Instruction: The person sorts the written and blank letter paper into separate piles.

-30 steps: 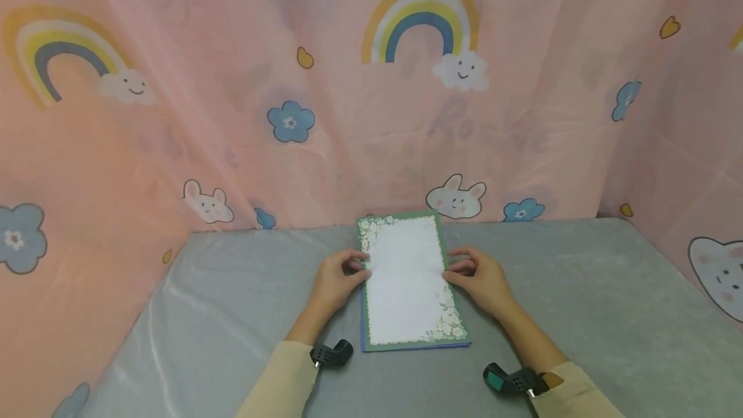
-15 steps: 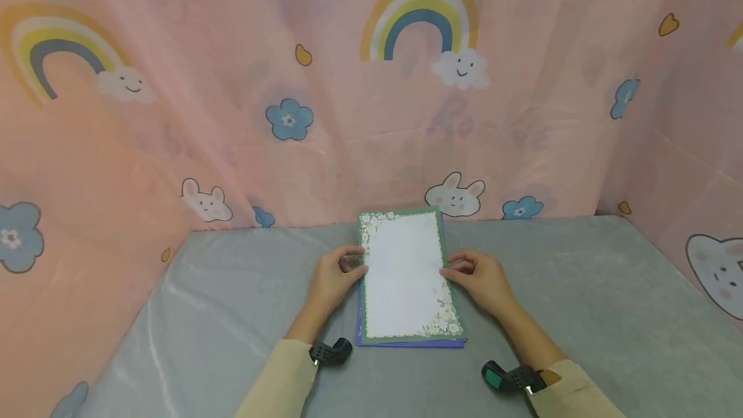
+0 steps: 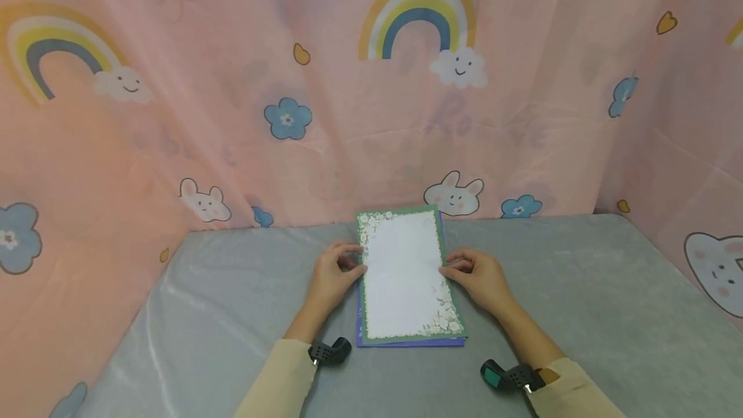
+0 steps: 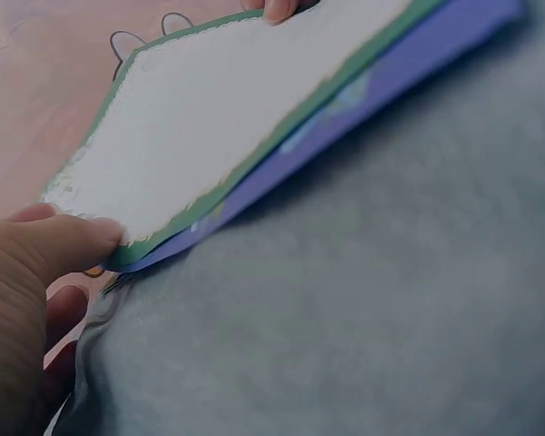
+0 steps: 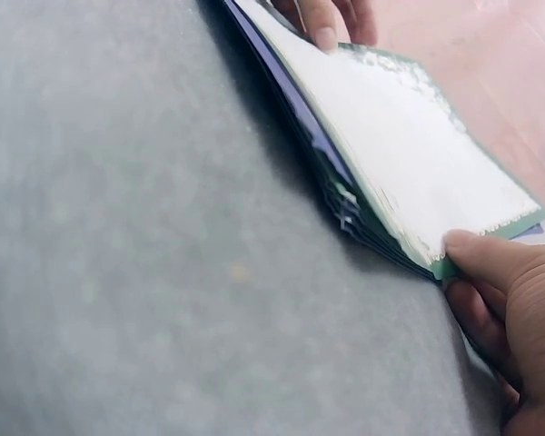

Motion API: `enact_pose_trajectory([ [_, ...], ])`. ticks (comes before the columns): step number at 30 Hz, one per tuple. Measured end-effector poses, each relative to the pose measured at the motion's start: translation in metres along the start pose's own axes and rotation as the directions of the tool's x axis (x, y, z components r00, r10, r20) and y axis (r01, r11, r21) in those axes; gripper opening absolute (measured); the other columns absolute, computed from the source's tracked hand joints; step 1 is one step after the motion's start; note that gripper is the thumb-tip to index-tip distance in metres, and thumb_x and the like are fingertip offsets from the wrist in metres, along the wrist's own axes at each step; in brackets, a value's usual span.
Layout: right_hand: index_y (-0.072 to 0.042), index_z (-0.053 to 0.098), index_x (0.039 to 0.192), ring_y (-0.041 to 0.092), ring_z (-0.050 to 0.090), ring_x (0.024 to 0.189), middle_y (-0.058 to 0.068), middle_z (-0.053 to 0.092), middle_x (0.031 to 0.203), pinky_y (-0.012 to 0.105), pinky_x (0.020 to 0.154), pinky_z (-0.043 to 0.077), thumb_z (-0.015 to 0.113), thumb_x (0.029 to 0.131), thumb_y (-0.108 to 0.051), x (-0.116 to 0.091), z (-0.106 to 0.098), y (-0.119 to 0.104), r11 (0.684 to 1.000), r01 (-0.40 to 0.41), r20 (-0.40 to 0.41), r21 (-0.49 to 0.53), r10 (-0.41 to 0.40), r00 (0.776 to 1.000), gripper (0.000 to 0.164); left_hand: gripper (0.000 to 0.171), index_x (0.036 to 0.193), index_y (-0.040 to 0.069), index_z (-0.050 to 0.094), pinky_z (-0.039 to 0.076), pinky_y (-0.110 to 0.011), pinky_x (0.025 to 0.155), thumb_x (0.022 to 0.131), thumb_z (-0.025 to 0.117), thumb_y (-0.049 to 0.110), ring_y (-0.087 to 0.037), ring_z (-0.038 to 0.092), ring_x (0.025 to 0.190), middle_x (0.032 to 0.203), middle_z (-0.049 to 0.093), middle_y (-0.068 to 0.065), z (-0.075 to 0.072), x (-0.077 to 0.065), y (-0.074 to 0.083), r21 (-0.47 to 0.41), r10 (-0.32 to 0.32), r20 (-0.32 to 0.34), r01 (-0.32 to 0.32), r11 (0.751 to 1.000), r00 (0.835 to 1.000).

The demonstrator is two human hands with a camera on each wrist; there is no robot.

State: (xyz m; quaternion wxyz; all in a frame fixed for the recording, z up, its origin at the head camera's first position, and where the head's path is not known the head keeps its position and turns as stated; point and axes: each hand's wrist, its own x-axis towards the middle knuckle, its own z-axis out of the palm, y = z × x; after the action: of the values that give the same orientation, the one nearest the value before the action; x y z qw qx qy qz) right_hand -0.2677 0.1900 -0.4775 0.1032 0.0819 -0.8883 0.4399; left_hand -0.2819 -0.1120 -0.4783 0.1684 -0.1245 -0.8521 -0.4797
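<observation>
A green-edged sheet of letter paper [image 3: 403,276], white in the middle with white flowers at two corners, lies uppermost at the centre of the head view. Purple paper [image 3: 412,343] shows from under it along the bottom, the lower left and the upper right. My left hand [image 3: 331,276] pinches the sheet's left edge, its thumb [image 4: 95,238] on top. Across from it, my right hand [image 3: 482,282] pinches the right edge, thumb [image 5: 468,250] on the green border. Several layered edges [image 5: 345,213] show beneath in the right wrist view. Both hands' fingers are partly hidden behind the paper.
Grey cloth [image 3: 580,289] covers the table under the paper. Behind and at both sides hangs a pink curtain [image 3: 371,128] printed with rainbows, rabbits and flowers. A black wrist camera sits on each wrist, the left device [image 3: 331,352] and the right device [image 3: 511,377].
The green-edged sheet has slid slightly away from me over the purple paper, which now shows more at the bottom and left. Both hands keep their pinch and have moved slightly with it.
</observation>
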Motion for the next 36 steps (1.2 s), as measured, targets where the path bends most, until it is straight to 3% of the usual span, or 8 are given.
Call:
enact_pose_trajectory([
  [4,-0.005,0.074,0.103,0.011,0.069,0.076,0.007,0.079,0.084,0.028,0.075,0.049,0.078,0.089,-0.019,0.0003,-0.0002,-0.0005,1.000,-0.012,-0.002,-0.014,0.012,1.000,0.021,0.027,0.104,0.009,0.077,0.056,-0.029,0.080,0.079,0.084,0.005,-0.020,0.068,0.086,0.123,0.071,-0.006,-0.0004,0.0001,0.0005,-0.010,0.019,0.003,-0.019,1.000,1.000],
  [11,-0.004,0.072,0.109,0.016,0.073,0.079,0.009,0.080,0.086,0.034,0.084,0.051,0.077,0.089,-0.017,0.0007,-0.0008,-0.0021,1.000,-0.020,-0.011,-0.013,0.020,1.000,0.024,0.022,0.100,0.011,0.077,0.057,-0.030,0.081,0.079,0.084,0.006,-0.020,0.071,0.089,0.128,0.071,-0.004,-0.0001,-0.0002,0.0001,0.006,0.023,0.006,-0.023,1.000,1.000],
  [20,-0.006,0.073,0.105,0.018,0.075,0.082,0.010,0.080,0.089,0.023,0.079,0.051,0.078,0.088,-0.015,-0.0002,-0.0001,-0.0031,1.000,-0.030,-0.033,0.008,0.031,0.999,0.020,0.018,0.097,0.010,0.078,0.058,-0.028,0.080,0.080,0.084,0.007,-0.020,0.071,0.088,0.129,0.071,-0.003,-0.0004,0.0006,-0.0001,-0.010,0.028,0.037,-0.028,1.000,0.999],
  [24,-0.004,0.074,0.099,0.015,0.073,0.078,0.012,0.079,0.091,0.019,0.071,0.052,0.079,0.087,-0.013,0.0005,0.0005,-0.0020,1.000,-0.021,-0.044,0.014,0.022,0.999,0.015,0.019,0.096,0.011,0.078,0.057,-0.027,0.079,0.079,0.084,0.006,-0.018,0.070,0.086,0.120,0.073,-0.005,-0.0001,0.0005,-0.0003,0.000,0.034,0.055,-0.034,0.999,0.998],
  [30,-0.005,0.074,0.092,0.006,0.062,0.070,0.010,0.075,0.085,0.020,0.065,0.048,0.081,0.085,-0.012,0.0004,0.0012,-0.0010,1.000,-0.020,-0.063,-0.017,0.019,0.998,0.012,0.018,0.096,0.012,0.079,0.052,-0.024,0.070,0.079,0.084,0.006,-0.013,0.064,0.075,0.089,0.073,-0.006,-0.0006,-0.0020,0.0012,0.042,0.030,0.082,-0.033,0.999,0.996],
  [36,-0.005,0.073,0.089,0.005,0.058,0.066,0.008,0.073,0.080,0.021,0.062,0.047,0.082,0.084,-0.012,-0.0002,0.0010,-0.0011,1.000,0.010,-0.041,-0.018,-0.010,0.999,0.013,0.016,0.096,0.012,0.079,0.050,-0.022,0.067,0.081,0.083,0.006,-0.009,0.061,0.072,0.082,0.072,-0.005,-0.0010,-0.0025,0.0037,0.054,0.016,0.104,-0.022,0.998,0.994],
])
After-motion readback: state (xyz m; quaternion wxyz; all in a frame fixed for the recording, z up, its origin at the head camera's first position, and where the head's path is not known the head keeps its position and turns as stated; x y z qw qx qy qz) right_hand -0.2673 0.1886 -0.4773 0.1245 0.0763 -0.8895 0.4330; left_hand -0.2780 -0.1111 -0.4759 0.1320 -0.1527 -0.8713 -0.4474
